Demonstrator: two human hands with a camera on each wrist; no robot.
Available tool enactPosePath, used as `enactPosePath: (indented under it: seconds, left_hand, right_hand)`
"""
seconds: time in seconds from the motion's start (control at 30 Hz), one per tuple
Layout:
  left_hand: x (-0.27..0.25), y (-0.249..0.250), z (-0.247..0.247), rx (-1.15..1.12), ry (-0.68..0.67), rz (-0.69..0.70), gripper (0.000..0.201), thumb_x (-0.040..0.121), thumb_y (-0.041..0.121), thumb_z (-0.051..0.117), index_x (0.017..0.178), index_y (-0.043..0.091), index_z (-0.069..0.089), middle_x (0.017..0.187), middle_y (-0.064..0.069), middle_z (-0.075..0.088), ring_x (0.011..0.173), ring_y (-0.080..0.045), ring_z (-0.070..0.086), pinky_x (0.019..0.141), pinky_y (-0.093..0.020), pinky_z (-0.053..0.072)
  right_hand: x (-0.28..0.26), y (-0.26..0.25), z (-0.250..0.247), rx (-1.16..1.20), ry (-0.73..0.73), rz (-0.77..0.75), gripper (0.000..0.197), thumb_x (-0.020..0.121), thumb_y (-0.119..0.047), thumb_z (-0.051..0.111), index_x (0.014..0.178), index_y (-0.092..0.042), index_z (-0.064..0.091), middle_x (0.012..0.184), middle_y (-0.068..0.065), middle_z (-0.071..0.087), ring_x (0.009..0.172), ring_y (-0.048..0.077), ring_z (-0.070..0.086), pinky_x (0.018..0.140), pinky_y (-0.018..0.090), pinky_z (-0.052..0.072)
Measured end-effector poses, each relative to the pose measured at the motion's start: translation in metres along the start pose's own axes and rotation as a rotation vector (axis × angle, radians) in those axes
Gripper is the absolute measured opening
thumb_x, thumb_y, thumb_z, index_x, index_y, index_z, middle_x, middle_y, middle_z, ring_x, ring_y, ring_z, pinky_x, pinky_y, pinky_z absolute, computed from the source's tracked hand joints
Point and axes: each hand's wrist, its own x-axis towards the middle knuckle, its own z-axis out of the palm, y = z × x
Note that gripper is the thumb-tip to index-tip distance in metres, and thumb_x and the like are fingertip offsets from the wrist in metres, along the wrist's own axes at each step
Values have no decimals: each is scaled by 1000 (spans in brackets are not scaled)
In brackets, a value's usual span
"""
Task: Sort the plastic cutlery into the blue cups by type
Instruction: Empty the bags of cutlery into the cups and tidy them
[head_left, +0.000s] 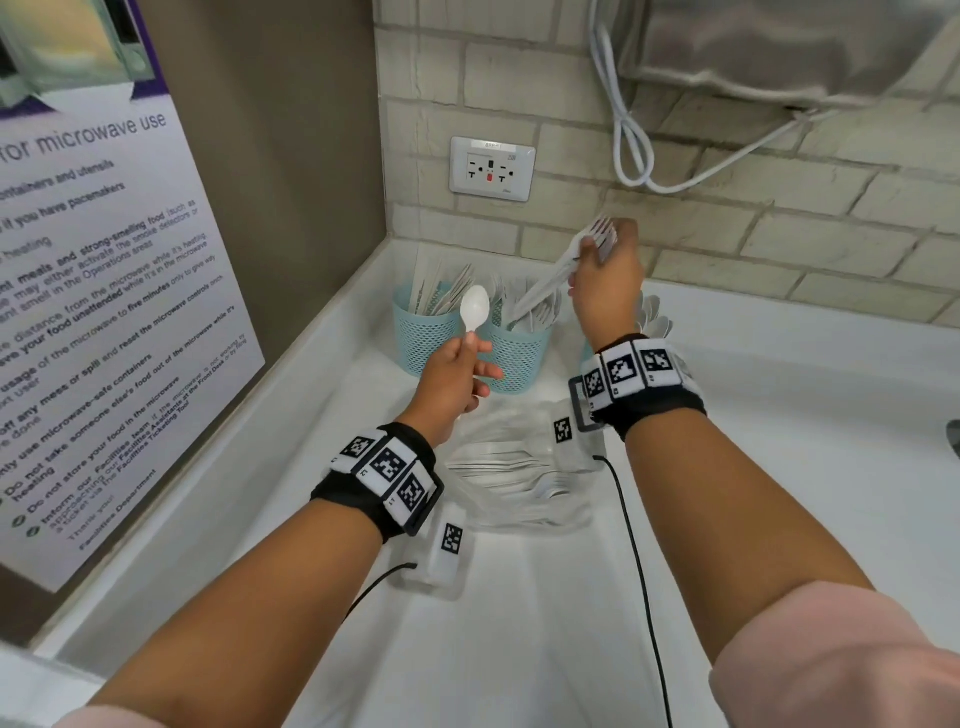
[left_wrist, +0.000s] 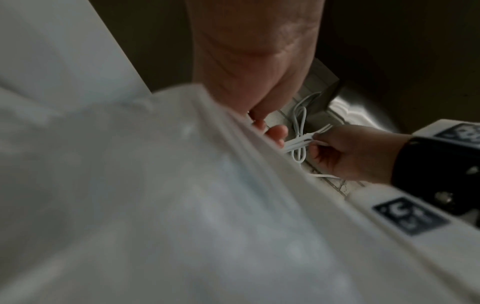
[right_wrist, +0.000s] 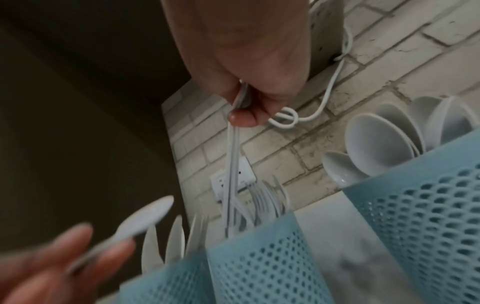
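My left hand pinches the handle of one white plastic spoon, bowl upward, in front of the cups. My right hand grips a bundle of white forks, tines up; their handles slant down into the middle blue mesh cup. In the right wrist view the forks reach into that cup among other forks. The left cup holds knives. The right cup, mostly hidden behind my right wrist in the head view, holds spoons.
A clear plastic bag of cutlery lies on the white counter under my wrists. Behind the cups stands a brick wall with an outlet and a hanging white cable. A poster covers the left wall.
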Motion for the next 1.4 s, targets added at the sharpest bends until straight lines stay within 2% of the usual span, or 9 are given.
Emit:
enactPosePath:
  seconds: [0.23,0.47,0.67,0.83,0.97,1.07,1.13,1.27,1.4]
  left_hand:
    - [1,-1,-2,-14,21,8,27,102,33,32,100,17,54,70,1,59,49,-4,45,45,-15,32]
    - [5,-6,-9,17,9,44,31,102,33,34,109,16,58,69,1,52,55,-7,41,48,-17,32]
    - [6,-4,-5,52,-57,83,25,100,34,39,92,26,62,64,3,42,54,-7,37,48,-18,31]
    - [4,0,8,84,-139,75,28,99,36,43,92,21,65,60,6,39,51,-6,34,46,-15,31]
    - [1,1,17,193,-149,57,33,98,40,41,100,15,63,69,4,48,60,-8,44,53,-17,36]
    - [11,-6,9,580,-85,96,48,94,47,47,127,12,47,108,-3,57,102,-17,54,85,-28,46]
    - [16,-9,-5,844,-83,35,57,87,48,58,131,17,41,128,-6,52,121,-24,48,101,-41,41]
    - [11,-4,-25,1087,-287,-84,27,85,21,67,109,17,55,122,-4,52,116,-21,50,79,-25,43]
    - [4,1,-28,1172,-349,-107,23,85,0,56,98,17,64,98,0,51,74,-14,50,53,-18,35]
  right_hand:
    - [-18,23,26,-363,-242,-247,36,94,-4,41,129,-10,41,72,11,53,67,28,54,58,35,40]
    - [-30,39,38,-898,-438,-430,36,97,-22,36,128,-10,52,126,16,50,117,36,40,91,42,33]
    - [-29,9,25,-449,-372,-272,43,95,-38,46,131,-16,52,122,10,56,115,27,43,93,33,34]
    - [-27,0,6,-139,-655,-12,39,90,-21,61,126,-9,54,95,7,63,59,3,57,52,11,42]
    - [-15,2,-20,-128,-465,-11,25,90,-12,58,115,-13,57,79,1,60,42,1,53,47,14,41]
    - [-2,0,-50,-156,-180,-15,26,95,-10,47,119,-14,54,75,-2,55,50,8,54,46,18,48]
    - [5,2,-72,-256,-2,-80,25,96,-12,43,117,-13,56,69,-2,53,56,16,56,60,31,53]
    - [11,14,-92,-464,121,-172,27,98,-19,38,118,-17,56,84,13,63,74,27,57,65,32,44]
    - [4,24,-85,-584,103,-209,29,98,-18,37,118,-18,57,97,13,65,86,31,59,65,28,36]
